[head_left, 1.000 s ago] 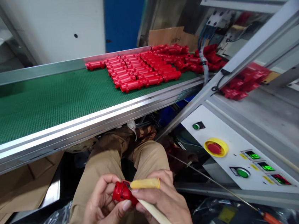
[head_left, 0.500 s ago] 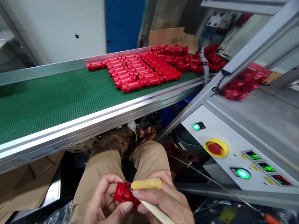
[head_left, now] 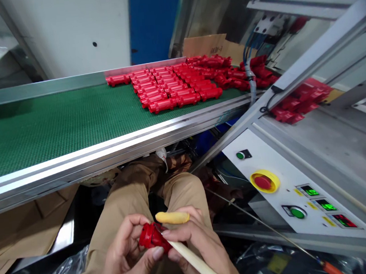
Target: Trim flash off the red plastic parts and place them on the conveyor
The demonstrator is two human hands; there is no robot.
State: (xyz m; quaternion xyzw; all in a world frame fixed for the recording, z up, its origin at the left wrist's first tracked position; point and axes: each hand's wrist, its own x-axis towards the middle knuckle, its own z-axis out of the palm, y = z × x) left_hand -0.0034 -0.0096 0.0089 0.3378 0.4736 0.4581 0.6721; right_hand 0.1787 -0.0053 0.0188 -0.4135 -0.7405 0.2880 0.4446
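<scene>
Okay, left hand [head_left: 120, 259] pinching a red part [head_left: 148, 236]
Right hand [head_left: 206, 248] pinches a pale stick [head_left: 199, 264]; ridged tubes [head_left: 171, 88] on green belt [head_left: 58, 128] beyond the grip.

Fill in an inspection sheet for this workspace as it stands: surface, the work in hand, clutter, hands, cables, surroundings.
Surface: green belt with metal edges; red tubes in rows, jumbled farther right.
Work in hand: red piece, held above the lap; pale stick, its tip at the piece, contact hard to tell.
Clutter: cardboard and clear plastic at lower left; a thin rod with an orange handle at lower right.
Hands: left hand grips the red piece; right hand grips the stick, a yellow cover on one finger.
Cables: grey bundle hangs at the belt's right end.
Surroundings: metal frame and control panel with lit displays, at right.
</scene>
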